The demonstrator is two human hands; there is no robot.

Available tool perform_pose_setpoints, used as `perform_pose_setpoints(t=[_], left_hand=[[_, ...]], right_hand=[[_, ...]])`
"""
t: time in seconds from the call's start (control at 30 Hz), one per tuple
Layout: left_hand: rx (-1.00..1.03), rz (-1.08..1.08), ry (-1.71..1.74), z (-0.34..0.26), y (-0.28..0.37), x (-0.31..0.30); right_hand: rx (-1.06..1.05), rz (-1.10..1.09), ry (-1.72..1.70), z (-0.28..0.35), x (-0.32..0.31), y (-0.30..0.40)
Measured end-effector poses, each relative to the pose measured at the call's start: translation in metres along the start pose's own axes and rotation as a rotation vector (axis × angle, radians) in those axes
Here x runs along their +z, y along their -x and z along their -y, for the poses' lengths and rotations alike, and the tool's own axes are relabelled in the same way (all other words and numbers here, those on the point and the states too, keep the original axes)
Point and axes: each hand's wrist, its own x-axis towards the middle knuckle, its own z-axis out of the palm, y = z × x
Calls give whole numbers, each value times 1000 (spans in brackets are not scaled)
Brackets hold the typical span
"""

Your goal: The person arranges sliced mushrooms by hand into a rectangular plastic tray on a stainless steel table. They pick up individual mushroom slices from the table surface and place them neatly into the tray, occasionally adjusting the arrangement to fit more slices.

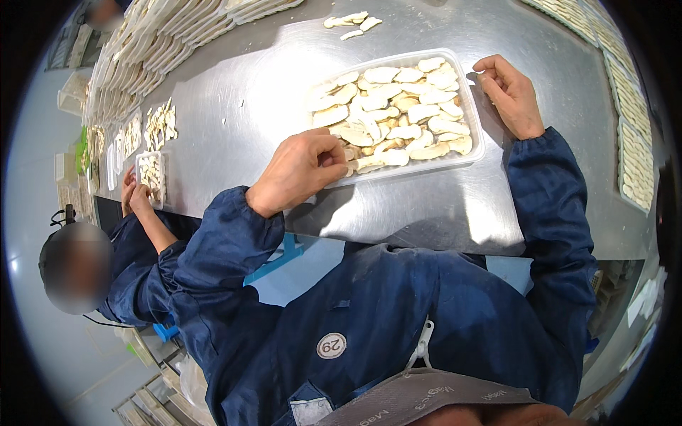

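Observation:
A clear plastic tray (476, 125) filled with pale mushroom slices (383, 114) lies on the steel table in front of me. My left hand (301, 168) is at the tray's near left corner. Its thumb and index finger come together beside the slices there, and whether they grip one is hidden. Just beyond the tray's right rim, my right hand (509, 96) hovers with loosely curled fingers. I see nothing held in it.
Loose slices (354, 22) lie behind the tray on the steel table (234, 106). Stacked trays (154, 48) rise at back left; more filled trays (634, 160) line the right. To the left, a co-worker's hands (137, 197) touch a smaller tray (152, 178), near a slice pile (161, 127).

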Motion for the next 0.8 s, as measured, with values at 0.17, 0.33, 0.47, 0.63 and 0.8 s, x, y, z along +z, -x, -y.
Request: perform_pose_setpoints(t=[0.17, 0.33, 0.47, 0.63, 0.8], left_hand=[[48, -106, 47, 2, -4, -8], [186, -429, -154, 3, -58, -59], [321, -476, -278, 35, -138, -84], [223, -386, -268, 40, -203, -85], [208, -308, -475, 33, -222, -81]], right_hand=[[9, 3, -96, -3, 2, 0], [-1, 5, -19, 5, -3, 0], [-22, 3, -41, 4, 0, -2], [-27, 6, -17, 5, -1, -2], [-53, -5, 5, 5, -1, -1]])
